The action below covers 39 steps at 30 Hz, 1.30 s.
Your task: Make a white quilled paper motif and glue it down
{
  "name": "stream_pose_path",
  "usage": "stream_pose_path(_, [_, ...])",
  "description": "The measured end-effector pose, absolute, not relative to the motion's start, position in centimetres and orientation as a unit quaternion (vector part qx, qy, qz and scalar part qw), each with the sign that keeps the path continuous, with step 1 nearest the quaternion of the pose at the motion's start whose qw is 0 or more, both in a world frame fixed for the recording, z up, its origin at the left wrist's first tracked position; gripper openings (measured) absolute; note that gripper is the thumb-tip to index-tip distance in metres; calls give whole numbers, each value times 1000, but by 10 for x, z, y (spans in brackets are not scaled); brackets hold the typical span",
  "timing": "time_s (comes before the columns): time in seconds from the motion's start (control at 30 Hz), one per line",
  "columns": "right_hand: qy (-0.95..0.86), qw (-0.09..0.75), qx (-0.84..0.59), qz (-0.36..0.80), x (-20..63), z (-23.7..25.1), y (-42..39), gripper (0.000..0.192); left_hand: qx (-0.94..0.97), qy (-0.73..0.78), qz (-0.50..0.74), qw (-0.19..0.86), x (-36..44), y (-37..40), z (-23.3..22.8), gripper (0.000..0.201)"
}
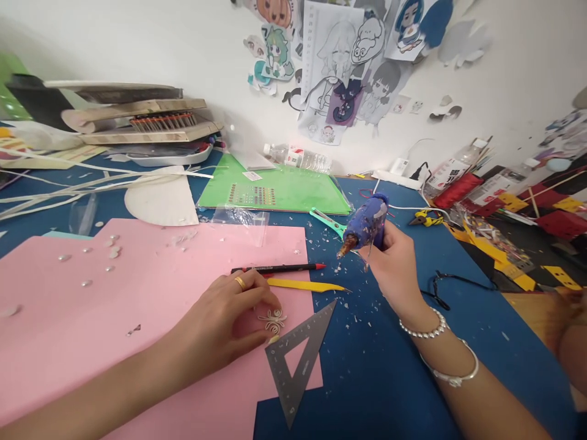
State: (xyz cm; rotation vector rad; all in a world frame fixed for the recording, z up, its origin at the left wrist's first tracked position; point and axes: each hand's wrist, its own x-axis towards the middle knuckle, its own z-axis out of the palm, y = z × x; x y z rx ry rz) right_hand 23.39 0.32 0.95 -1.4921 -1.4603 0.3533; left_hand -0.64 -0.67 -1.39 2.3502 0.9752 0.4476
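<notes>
My left hand, with a gold ring, rests on a pink paper sheet. Its thumb and forefinger curl around the edges of a small pale wire ornament with spiral ends. Beside that ornament lies a grey set square, partly on the pink sheet and partly on the blue table. A black pencil with a red end and a yellow craft tool lie just beyond the fingers. Raised above the table, my right hand grips a blue hot glue gun, its nozzle pointing down and left.
Turquoise scissors lie behind the glue gun, near a green folder. Pearl beads are scattered over the pink sheet. Yellow pliers, a black cord and bottles are at right. Part of another person shows at the right edge.
</notes>
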Motion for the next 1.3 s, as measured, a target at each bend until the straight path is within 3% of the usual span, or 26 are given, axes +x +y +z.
stream_pose_path(0.17, [-580, 499, -619, 174, 246, 4, 15, 21, 875, 367, 159, 272, -6, -7, -12, 17])
stream_pose_path(0.33, [-594, 446, -654, 141, 259, 3, 24, 33, 880, 362, 162, 262, -6, -7, -10, 17])
stream_pose_path(1.0, [-662, 256, -705, -4, 260, -16, 36, 26, 869, 383, 141, 278, -5, -8, -8, 17])
stream_pose_path(1.3, [-673, 225, -703, -32, 262, -24, 35, 45, 863, 390, 135, 292, -4, -9, -5, 20])
